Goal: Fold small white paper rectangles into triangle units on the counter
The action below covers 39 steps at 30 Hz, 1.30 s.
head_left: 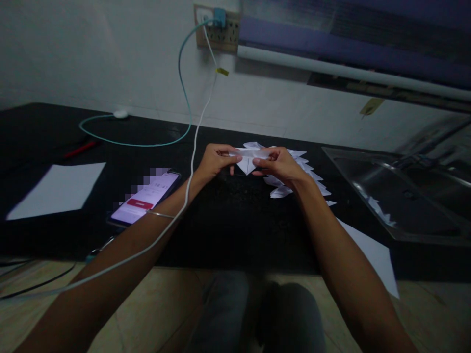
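Note:
Between my two hands is a small folded piece of white paper (pixel 247 165), with a triangular tip pointing down toward me and a crease along its middle. My left hand (pixel 220 159) pinches its left end, thumb on top. At the right end my right hand (pixel 277 164) grips it the same way, thumb laid over the fold. The paper is held a little above the black counter. Beside and partly behind my right hand lies a row of several folded white paper pieces (pixel 311 175) with pointed ends, some of them hidden by the hand and wrist.
A lit phone (pixel 145 198) lies by my left forearm, and a white sheet (pixel 61 190) further left. Another white sheet (pixel 371 252) overhangs the front edge under my right arm. A metal sink (pixel 401 196) is at right. A white cable (pixel 196 142) crosses my left arm from the wall socket (pixel 228 34).

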### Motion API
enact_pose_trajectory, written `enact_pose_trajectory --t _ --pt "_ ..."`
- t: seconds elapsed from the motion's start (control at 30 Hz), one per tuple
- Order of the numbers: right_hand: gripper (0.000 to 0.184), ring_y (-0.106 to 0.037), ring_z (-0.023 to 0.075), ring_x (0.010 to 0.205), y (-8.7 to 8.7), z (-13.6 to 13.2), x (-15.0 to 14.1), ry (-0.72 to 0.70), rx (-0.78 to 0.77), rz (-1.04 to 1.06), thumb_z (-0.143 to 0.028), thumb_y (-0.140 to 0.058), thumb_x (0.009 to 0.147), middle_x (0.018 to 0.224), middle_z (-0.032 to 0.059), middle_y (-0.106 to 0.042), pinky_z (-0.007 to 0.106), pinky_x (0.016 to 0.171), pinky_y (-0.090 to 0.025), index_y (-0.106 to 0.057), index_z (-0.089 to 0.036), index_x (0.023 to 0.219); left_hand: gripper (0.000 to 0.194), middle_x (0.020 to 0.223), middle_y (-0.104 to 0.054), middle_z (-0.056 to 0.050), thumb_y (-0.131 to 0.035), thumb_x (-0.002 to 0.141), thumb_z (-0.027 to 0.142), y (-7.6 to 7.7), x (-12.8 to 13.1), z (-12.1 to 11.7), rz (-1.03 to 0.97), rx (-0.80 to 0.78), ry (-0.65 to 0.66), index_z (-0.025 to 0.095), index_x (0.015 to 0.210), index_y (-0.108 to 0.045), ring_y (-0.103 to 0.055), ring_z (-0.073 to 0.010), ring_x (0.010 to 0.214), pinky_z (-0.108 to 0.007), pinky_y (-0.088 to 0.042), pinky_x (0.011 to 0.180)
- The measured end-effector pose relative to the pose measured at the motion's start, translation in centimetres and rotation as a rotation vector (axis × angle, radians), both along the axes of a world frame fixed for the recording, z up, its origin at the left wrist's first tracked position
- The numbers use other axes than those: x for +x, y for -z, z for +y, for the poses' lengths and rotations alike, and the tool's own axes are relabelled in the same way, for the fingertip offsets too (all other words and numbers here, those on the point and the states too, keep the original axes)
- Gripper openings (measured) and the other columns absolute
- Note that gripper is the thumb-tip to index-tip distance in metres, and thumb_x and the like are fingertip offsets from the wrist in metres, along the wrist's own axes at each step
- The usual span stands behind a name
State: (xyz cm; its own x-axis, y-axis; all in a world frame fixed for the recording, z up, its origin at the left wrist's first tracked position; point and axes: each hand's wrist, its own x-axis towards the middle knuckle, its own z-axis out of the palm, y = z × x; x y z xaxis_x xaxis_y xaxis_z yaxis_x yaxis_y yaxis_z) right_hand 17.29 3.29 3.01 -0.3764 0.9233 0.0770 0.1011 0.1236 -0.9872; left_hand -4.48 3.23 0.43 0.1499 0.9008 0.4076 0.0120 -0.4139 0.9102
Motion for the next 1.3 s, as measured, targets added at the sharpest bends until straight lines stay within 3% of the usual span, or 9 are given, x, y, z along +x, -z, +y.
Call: enact_pose_trajectory --t 0.27,0.47,0.77,0.97,1.17,1.3 --pt "0.032 -0.072 0.0177 0.080 0.6 0.5 -0.3 0.115 0.067 -0.014 -0.039 -0.088 0.068 0.095 0.0053 -0.079 0.031 0.066 -0.063 -0.082 -0.022 0.094 0.023 0.085 -0.080 -0.009 -0.081 0.074 0.030 0.1 0.0 0.1 0.010 0.004 -0.010 0.015 0.091 -0.084 -0.061 -0.0096 0.046 -0.022 -0.045 0.040" --pt "0.028 -0.073 0.0195 0.084 0.6 0.2 -0.5 0.125 0.109 0.011 -0.036 -0.084 0.070 0.102 0.0057 -0.079 0.035 0.067 -0.064 -0.083 -0.023 0.095 0.015 0.069 -0.075 -0.006 -0.079 0.078 0.027 0.1 -0.4 0.3 0.028 0.009 -0.028 0.017 0.089 -0.084 -0.065 -0.0116 0.047 -0.020 -0.038 0.040" --pt "0.033 -0.067 0.0182 0.071 1.1 0.1 -1.6 0.185 0.195 -0.016 -0.036 -0.087 0.069 0.083 0.0052 -0.074 0.035 0.063 -0.061 -0.080 -0.021 0.097 0.028 0.084 -0.078 -0.007 -0.083 0.077 0.030 0.9 0.5 0.4 0.050 0.066 -0.008 0.017 0.102 -0.081 -0.061 -0.0091 0.047 -0.022 -0.048 0.046" --pt "0.026 -0.064 0.0161 0.068 1.2 0.0 -1.7 0.214 0.159 0.021 -0.035 -0.088 0.066 0.081 0.0042 -0.074 0.036 0.063 -0.060 -0.080 -0.021 0.086 0.021 0.086 -0.081 -0.007 -0.080 0.081 0.029 0.8 0.5 0.2 0.066 0.073 0.010 0.019 0.099 -0.084 -0.060 -0.0086 0.046 -0.023 -0.047 0.046" --pt "0.023 -0.070 0.0188 0.082 0.9 0.3 -1.1 0.192 0.129 0.091 -0.032 -0.086 0.067 0.094 0.0042 -0.078 0.035 0.067 -0.062 -0.082 -0.024 0.088 0.023 0.086 -0.081 -0.010 -0.081 0.080 0.032 0.6 0.4 0.3 0.027 0.068 0.006 0.018 0.097 -0.085 -0.062 -0.0093 0.045 -0.021 -0.046 0.043" --pt "0.023 -0.068 0.0166 0.076 0.8 0.1 -1.3 0.202 0.147 0.111 -0.031 -0.087 0.064 0.087 0.0037 -0.076 0.032 0.064 -0.061 -0.080 -0.021 0.084 0.026 0.082 -0.081 -0.011 -0.083 0.078 0.036 0.5 0.4 0.4 0.020 0.033 -0.022 0.015 0.094 -0.085 -0.061 -0.0089 0.044 -0.020 -0.044 0.041"
